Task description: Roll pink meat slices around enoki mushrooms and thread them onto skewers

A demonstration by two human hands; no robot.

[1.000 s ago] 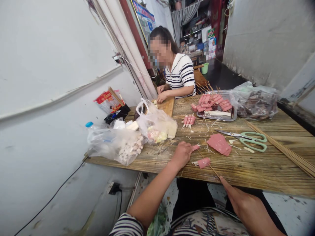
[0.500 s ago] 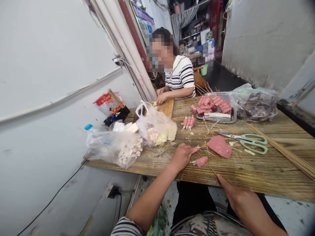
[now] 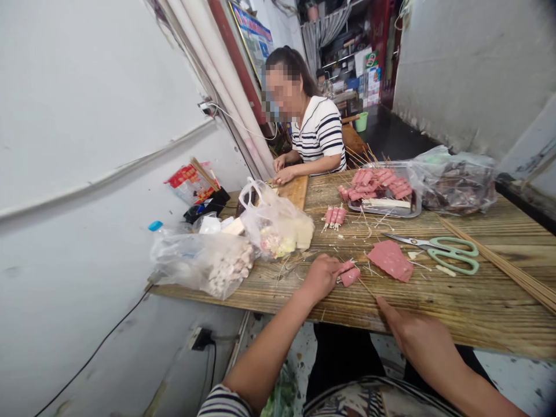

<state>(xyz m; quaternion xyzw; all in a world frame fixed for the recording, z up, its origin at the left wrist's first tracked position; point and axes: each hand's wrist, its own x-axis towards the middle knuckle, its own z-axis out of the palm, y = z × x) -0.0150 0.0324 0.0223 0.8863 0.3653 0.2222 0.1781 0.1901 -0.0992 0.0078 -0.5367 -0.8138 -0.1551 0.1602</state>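
My left hand (image 3: 322, 279) presses a pink roll of sliced meat with enoki ends (image 3: 346, 266) against the wooden table, fingers closed on it. A thin bamboo skewer (image 3: 367, 288) is pinched in my right hand (image 3: 419, 335) near the table's front edge. On the skewer sits a second pink meat roll (image 3: 350, 278), right beside the first one. Whether the skewer's tip is inside the first roll I cannot tell. To the right lie flat pink meat slices (image 3: 391, 260). Several finished rolls (image 3: 334, 216) lie side by side farther back.
Green-handled scissors (image 3: 452, 253) and bare bamboo skewers (image 3: 499, 260) lie on the right. A metal tray (image 3: 414, 209) holds skewered rolls, with a plastic bag (image 3: 458, 182) beside it. Plastic bags of food (image 3: 200, 255) stand left. Across the table, a person (image 3: 317, 133) works at a cutting board (image 3: 299, 191).
My right hand has moved left and slightly forward with the skewer. The roll on it now lies against the roll under my left hand, where a gap was before.
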